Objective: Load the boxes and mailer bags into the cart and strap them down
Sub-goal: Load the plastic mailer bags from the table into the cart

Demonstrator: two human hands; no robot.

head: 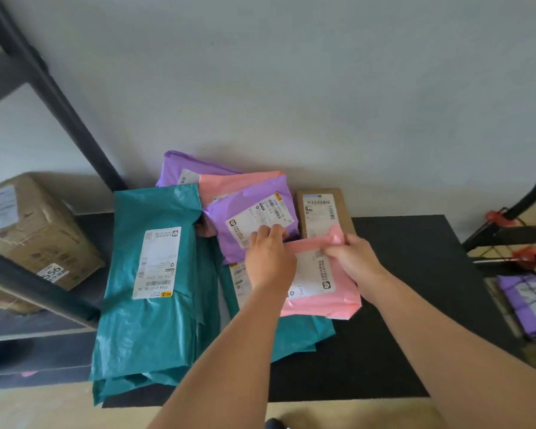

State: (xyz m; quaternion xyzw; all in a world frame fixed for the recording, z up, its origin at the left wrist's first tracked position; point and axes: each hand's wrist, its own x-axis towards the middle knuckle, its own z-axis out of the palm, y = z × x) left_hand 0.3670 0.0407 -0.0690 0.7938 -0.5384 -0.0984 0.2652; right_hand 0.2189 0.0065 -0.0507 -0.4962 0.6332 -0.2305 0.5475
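The right hand [353, 258] pinched the far edge of a pink mailer bag [319, 292], and the left hand [270, 261] gripped the same edge. The bag lay mid-way along the black mat [399, 305], on top of teal bags [155, 329]. A purple bag [226, 212] and a small box [322, 209] crowded it at the mat's far edge. The cart [508, 233] stood beyond the right edge.

big cardboard box [34, 230] cut by left edge. small brown box [322, 209]: near end hidden behind pink bag [338, 300]. teal bag [300, 332] beneath mostly covered. purple bag [529, 301] at right edge cropped, blurred. label print [157, 263] unreadable. left hand [270, 258] fingertips tucked out of sight.
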